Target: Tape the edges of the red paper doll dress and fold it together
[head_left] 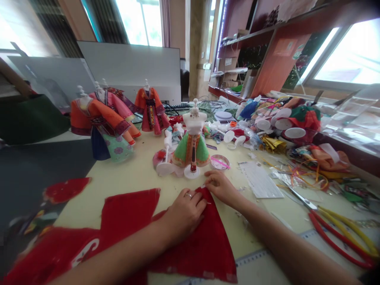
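A piece of red cloth (208, 245) lies in front of me, narrow at its far end and wider toward me. My left hand (185, 211) rests on its upper part, fingers bent and pressed together against the fabric. At the narrow far tip, my right hand (218, 186) pinches the edge, where a small whitish bit shows between or beside the fingertips. Under and left of my left forearm spread more red cloth pieces (129, 209), one with a white pattern. Just beyond my hands stands a small white dress form in a green skirt (191, 152).
Several dressed doll forms stand at the back left, one in an orange and pink robe (150, 109). Scissors (329, 229) with red and yellow handles lie right, near a white sheet (261, 180). A round dish (220, 162) sits behind my right hand. Fabric scraps (273, 144) pile up back right.
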The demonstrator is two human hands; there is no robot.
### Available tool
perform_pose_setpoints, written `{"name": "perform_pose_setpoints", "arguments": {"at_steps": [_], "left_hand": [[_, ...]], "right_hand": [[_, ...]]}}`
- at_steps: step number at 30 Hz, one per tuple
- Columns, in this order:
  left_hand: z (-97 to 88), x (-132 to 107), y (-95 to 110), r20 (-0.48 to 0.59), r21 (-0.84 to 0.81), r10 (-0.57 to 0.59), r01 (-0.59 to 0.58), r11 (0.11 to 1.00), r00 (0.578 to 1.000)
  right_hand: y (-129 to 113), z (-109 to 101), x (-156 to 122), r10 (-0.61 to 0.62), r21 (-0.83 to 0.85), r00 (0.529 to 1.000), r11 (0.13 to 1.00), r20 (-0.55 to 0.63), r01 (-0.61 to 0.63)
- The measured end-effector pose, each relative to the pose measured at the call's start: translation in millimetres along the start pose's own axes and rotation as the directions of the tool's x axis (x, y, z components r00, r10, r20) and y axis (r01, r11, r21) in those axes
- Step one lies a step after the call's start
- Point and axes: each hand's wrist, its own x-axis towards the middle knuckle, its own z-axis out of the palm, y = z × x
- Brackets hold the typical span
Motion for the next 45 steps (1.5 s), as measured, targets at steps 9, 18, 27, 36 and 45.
{"name": "perform_pose_setpoints", "arguments": {"at_steps": [9, 18, 27, 36, 45], "left_hand": [[0.3, 0.1, -1.2, -0.015, -0.017, 0.006, -0.006, 1.0, 1.0], [-3.0, 0.5, -2.1, 0.007, -0.027, 0.001, 0.0, 1.0, 1.0], [-7.2, 5.1, -2.9, -0.037, -0.036, -0.016, 0.014, 0.999, 0.999], [-4.0, 9.5, -4.1, -0.026, -0.047, -0.031, 0.03, 0.998, 0.999], [-7.6, 11.2, -4.0, 0.002, -0.069, -0.054, 0.054, 0.996, 0.999]], "right_hand": [[3.1, 0.1, 0.8, -0.015, -0.018, 1.0, 1.0, -0.016, 0.014], [3.3, 2.6, -0.3, -0.065, -0.087, 0.998, 0.994, -0.024, 0.063], [3.5, 3.4, -0.8, -0.096, -0.182, 0.995, 0.979, -0.035, 0.088], [5.9, 4.2, -0.9, -0.136, -0.272, 0.991, 0.954, -0.02, 0.125], [-3.1, -1.7, -3.7, -0.186, -0.372, 0.983, 0.912, 0.003, 0.174]]}}
